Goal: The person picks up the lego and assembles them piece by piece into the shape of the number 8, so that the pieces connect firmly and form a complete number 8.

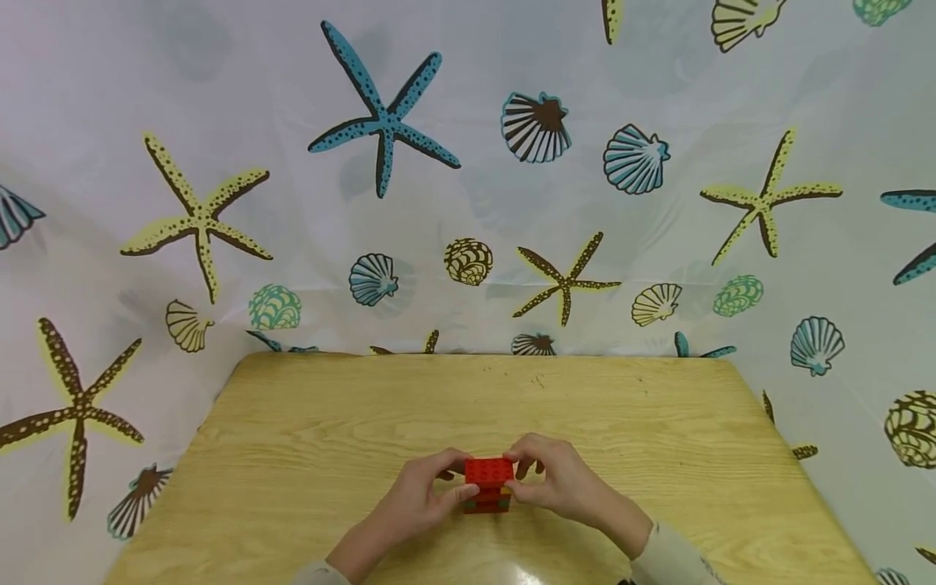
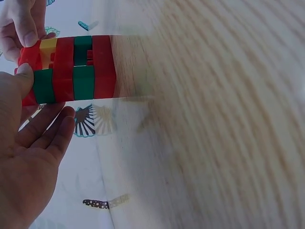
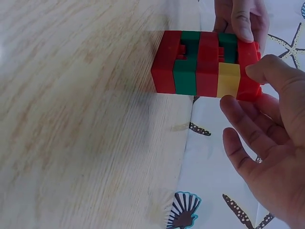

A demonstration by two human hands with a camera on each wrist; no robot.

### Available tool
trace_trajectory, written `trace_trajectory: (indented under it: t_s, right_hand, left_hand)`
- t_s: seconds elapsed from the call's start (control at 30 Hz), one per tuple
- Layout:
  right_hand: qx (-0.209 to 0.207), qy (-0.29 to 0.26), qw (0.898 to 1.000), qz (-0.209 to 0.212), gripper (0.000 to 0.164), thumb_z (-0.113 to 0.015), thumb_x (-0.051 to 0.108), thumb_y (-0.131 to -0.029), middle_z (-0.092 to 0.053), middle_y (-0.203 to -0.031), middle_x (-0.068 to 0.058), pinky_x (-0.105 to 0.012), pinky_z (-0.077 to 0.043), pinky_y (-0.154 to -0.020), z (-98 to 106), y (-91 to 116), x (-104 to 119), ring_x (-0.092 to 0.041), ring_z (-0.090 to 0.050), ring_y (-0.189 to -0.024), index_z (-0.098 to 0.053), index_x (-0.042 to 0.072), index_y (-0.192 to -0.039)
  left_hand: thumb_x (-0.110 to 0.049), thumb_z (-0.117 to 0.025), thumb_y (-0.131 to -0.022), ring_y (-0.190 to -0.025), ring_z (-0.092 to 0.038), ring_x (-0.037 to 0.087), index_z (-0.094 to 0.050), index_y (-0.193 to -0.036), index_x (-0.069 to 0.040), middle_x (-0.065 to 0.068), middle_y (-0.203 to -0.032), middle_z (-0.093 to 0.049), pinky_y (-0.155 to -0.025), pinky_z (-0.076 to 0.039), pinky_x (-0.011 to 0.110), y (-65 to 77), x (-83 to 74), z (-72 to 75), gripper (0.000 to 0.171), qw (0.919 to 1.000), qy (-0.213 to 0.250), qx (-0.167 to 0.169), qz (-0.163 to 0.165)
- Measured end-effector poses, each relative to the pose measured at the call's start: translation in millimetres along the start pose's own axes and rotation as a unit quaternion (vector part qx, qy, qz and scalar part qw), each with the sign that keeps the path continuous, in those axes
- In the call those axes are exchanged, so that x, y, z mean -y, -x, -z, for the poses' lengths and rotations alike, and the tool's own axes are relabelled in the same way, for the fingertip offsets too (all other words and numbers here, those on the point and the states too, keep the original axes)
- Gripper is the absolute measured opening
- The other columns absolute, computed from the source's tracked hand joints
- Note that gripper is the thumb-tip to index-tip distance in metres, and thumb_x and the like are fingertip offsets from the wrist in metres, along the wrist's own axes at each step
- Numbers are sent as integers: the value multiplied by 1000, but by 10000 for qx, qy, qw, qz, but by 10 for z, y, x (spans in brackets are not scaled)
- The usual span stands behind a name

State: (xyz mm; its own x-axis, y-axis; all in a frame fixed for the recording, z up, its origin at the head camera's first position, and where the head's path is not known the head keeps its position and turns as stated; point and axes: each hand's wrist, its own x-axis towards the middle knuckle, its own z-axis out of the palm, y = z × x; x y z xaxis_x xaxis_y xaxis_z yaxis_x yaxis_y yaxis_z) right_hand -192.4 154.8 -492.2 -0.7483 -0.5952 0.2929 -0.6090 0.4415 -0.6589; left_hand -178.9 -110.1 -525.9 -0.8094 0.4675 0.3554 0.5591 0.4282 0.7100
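Observation:
A small tower of toy building bricks (image 2: 63,86) stands upright on the wooden table. Red bricks form its bottom, middle and top layers. Between the lower two sit green bricks (image 3: 185,76); under the top one, green bricks share the layer with a yellow brick (image 3: 228,80). My left hand (image 1: 427,493) grips the top red brick (image 1: 488,470) from the left, thumb on its near side. From the right, my right hand (image 1: 559,485) grips the same brick, its thumb at the near right corner. Gaps show between the bricks of both inner layers.
The pale wood table (image 1: 307,431) reaches back to a white cloth (image 1: 468,195) printed with starfish and shells. That cloth also rises along the table's left and right sides.

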Motion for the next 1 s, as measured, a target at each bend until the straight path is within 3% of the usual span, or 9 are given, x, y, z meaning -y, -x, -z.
trace_trajectory:
  t_s: [0.27, 0.43, 0.63, 0.8, 1.0]
  right_hand:
    - [-127, -58, 9999, -17, 25, -82, 10, -90, -75, -108, -1, -27, -55, -74, -23, 15, -13, -14, -71, -88, -73, 11, -114]
    - [-52, -57, 9999, -70, 25, -82, 11, -90, -74, -108, 0, -36, -58, -75, -37, 18, -10, -15, -70, -89, -73, 11, -114]
    - [-111, -57, 9999, -84, 26, -82, 10, -90, -74, -106, 1, -35, -58, -75, -69, 25, -18, -16, -70, -89, -73, 12, -114]
    - [-117, -177, 9996, -179, 33, -82, 11, -90, -73, -109, 2, -33, -56, -77, -128, 86, -61, -20, -69, -91, -68, 15, -120]
    - [-259, -316, 9991, 108, 42, -81, 7, -92, -76, -113, -2, -35, -58, -79, -190, 113, -129, -23, -72, -93, -62, 13, -129]
  left_hand:
    - [-27, -73, -101, -101, -75, 18, -69, -121, -11, 5, -110, -79, -86, -63, 41, 22, 15, -9, 26, 10000, 14, -75, -55]
    - [-27, -72, -101, -102, -75, 19, -69, -121, -11, 6, -111, -79, -86, -63, 41, 38, 21, -17, 26, 10000, 12, -15, -33]
    - [-29, -72, -101, -102, -75, 19, -69, -123, -11, 5, -113, -79, -86, -63, 41, 59, 19, -22, 28, 10000, 32, -40, 36]
    - [-28, -77, -97, -104, -74, 15, -67, -131, -14, 1, -115, -78, -88, -62, 39, 101, 47, -65, 38, 9998, 63, 0, 186]
    - [-17, -80, -94, -103, -72, 12, -60, -141, -14, 0, -114, -78, -90, -61, 38, 133, 118, -129, 52, 9998, 80, -9, 161]
